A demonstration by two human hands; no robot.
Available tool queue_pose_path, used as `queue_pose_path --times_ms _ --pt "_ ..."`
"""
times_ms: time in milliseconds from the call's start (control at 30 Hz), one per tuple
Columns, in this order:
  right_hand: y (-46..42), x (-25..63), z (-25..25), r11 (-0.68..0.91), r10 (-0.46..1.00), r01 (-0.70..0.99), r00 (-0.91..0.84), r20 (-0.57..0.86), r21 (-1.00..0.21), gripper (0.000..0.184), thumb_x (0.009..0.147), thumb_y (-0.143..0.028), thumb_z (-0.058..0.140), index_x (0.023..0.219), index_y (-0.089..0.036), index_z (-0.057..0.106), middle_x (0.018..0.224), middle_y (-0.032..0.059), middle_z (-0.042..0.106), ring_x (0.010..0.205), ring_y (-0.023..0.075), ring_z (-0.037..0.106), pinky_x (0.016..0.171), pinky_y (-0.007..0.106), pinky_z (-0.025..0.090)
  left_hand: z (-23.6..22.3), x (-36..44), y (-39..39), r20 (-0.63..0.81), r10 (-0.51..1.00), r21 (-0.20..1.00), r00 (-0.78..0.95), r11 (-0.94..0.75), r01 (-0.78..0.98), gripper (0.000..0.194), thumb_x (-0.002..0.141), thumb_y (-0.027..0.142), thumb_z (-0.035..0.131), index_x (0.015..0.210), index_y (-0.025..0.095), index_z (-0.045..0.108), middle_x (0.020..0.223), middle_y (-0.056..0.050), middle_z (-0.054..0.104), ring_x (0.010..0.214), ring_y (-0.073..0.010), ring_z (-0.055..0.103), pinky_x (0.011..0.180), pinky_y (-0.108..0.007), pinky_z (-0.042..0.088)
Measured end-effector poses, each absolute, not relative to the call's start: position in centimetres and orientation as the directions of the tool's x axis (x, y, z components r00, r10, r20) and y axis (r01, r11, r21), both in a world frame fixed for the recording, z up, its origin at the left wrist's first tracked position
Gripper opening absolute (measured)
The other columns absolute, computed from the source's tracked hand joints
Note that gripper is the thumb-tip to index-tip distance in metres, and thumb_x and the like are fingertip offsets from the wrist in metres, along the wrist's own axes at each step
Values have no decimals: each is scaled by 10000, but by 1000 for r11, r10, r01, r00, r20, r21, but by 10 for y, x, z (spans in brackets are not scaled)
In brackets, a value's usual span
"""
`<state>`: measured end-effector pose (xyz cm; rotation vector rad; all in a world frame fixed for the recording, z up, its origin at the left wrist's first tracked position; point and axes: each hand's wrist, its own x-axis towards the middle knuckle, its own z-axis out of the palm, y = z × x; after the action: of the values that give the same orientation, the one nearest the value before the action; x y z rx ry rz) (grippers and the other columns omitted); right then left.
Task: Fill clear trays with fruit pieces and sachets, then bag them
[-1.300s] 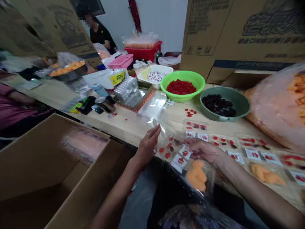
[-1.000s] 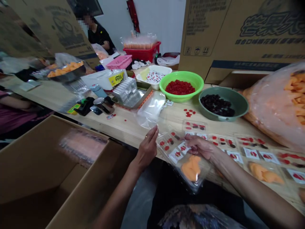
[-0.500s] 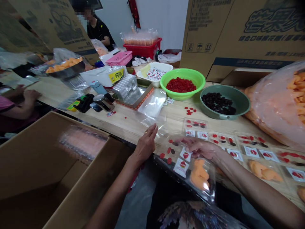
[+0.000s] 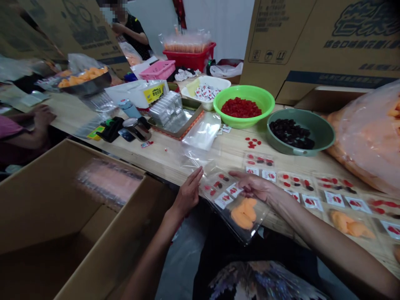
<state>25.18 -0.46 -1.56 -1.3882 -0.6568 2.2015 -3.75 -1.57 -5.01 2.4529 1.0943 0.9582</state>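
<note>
Clear tray (image 4: 230, 223), lower centre of frame: right hand (image 4: 254, 184) clamped on its upper-right edge; left hand (image 4: 188, 192) at its left edge, grip unclear. Likely light, slick, flexible; best held by opposite rims.

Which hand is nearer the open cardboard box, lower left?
Left: the left hand is just right of the box in the picture; the right hand is farther right, gripping the clear tray.
</note>
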Motion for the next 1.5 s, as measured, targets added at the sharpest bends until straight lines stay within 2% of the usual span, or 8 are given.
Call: queue_pose_path --times_ms 133,400,733,867,1033,1100,1333,1500 --pt "-1 241 -10 -778 618 -137 -346 -706 -613 808 608 -45 598 1404 -145 504 651 -45 577 447 57 428 414 156 284 -55 -40 -14 461 725 474 512 -689 549 734 869 -37 368 1558 202 295 1560 -158 390 1445 -245 396 1157 -481 437" --pt "4 231 -6 -694 701 -166 -374 -607 -700 908 643 -93 608 1517 -202 387 581 -75 483 422 61 365 392 167 197 -41 -37 -21 513 693 331 506 -704 628 765 862 -56 334 1579 196 241 1547 -166 408 1456 -246 377 1157 -463 446" --pt "15 240 -18 -701 657 -156 -519 -547 -696 864 659 -99 653 1484 -239 440 691 -46 561 446 54 336 400 170 178 -35 -40 -17 446 742 419 501 -668 615 737 880 -24 371 1574 194 248 1586 -152 351 1470 -247 353 1191 -470 396" --pt "14 248 -22 -706 635 -160 -575 -516 -690 849 662 -107 670 1475 -240 466 647 -67 511 450 52 319 409 164 190 -31 -47 -13 452 762 460 464 -644 611 774 862 -38 375 1578 223 242 1600 -129 333 1477 -249 340 1193 -486 385" --pt "7 254 -14 -718 585 -123 -640 -497 -685 837 664 -115 701 1464 -249 497 612 -79 455 479 58 312 438 168 223 -20 -49 -11 401 782 540 477 -622 566 843 830 -69 373 1587 261 204 1634 -127 252 1484 -271 321 959 -355 602" --pt "5 252 -8 -714 578 -107 -648 -497 -692 842 665 -112 694 1471 -250 492 606 -83 429 487 63 299 439 175 213 -17 -49 -12 391 777 562 494 -626 541 849 829 -75 362 1587 275 204 1641 -126 230 1488 -278 311 889 -315 627" --pt "9 245 -2 -700 569 -55 -646 -509 -712 906 653 -106 681 1511 -256 430 599 -89 402 477 61 280 431 180 174 -15 -53 -14 368 748 575 552 -650 497 814 859 -43 390 1584 278 208 1647 -139 207 1477 -285 335 903 -332 622" --pt "8 247 -6 -671 647 -108 -569 -507 -734 923 674 -126 681 1533 -298 389 594 -92 402 454 58 281 419 183 165 -17 -53 -14 375 725 473 579 -686 553 838 830 -79 362 1588 242 203 1634 -144 242 1493 -264 301 1133 -463 467"
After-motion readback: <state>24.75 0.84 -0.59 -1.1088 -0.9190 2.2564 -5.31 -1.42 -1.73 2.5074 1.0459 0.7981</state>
